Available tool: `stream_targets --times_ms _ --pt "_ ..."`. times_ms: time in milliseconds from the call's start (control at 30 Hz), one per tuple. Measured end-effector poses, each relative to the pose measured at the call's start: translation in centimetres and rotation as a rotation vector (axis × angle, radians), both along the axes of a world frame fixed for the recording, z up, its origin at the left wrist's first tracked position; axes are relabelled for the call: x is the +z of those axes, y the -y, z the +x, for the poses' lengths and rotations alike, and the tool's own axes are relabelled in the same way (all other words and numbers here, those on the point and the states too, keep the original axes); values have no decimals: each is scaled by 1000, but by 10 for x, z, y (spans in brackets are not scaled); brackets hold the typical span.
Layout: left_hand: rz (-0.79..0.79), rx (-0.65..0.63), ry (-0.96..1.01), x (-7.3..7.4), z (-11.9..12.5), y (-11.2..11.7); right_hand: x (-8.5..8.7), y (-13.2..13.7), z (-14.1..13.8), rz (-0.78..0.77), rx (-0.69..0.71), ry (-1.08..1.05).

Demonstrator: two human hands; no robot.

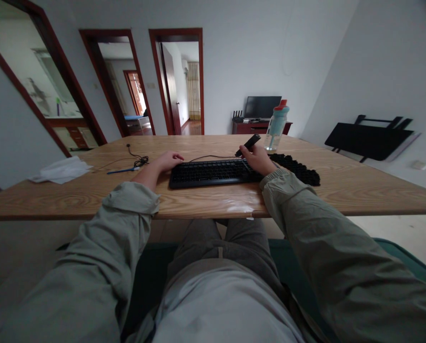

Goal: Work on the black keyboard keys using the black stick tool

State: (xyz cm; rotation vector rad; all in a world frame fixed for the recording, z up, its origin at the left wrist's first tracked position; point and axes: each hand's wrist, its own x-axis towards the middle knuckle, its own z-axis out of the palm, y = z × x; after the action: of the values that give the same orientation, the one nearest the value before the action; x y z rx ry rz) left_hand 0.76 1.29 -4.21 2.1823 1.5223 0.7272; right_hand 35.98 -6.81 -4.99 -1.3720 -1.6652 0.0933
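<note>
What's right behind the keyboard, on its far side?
A thin black cable runs behind the keyboard toward the right hand, which holds a black handheld device. That hand covers the keyboard's far edge at the right, so anything directly behind it there cannot be seen.

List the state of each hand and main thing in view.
Keyboard: lying flat
Left hand: at keyboard's left end; grip unclear
Right hand: gripping black device
Bottle: upright, capped
White cloth: crumpled
Black cable: loosely bunched
Monitor: dark
Far door: standing open

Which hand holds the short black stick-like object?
The right hand grips that object; the left hand, at the keyboard, shows no such thing.
</note>
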Motion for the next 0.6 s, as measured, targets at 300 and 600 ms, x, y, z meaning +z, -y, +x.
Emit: stream_targets --times_ms 300,600 --pt "-7 -5 2 -2 -1 -2 -3 -4 2 65 8 -84" --pt "-13 -28 -52 -3 -3 -8 -6 -6 4 79 18 -55"
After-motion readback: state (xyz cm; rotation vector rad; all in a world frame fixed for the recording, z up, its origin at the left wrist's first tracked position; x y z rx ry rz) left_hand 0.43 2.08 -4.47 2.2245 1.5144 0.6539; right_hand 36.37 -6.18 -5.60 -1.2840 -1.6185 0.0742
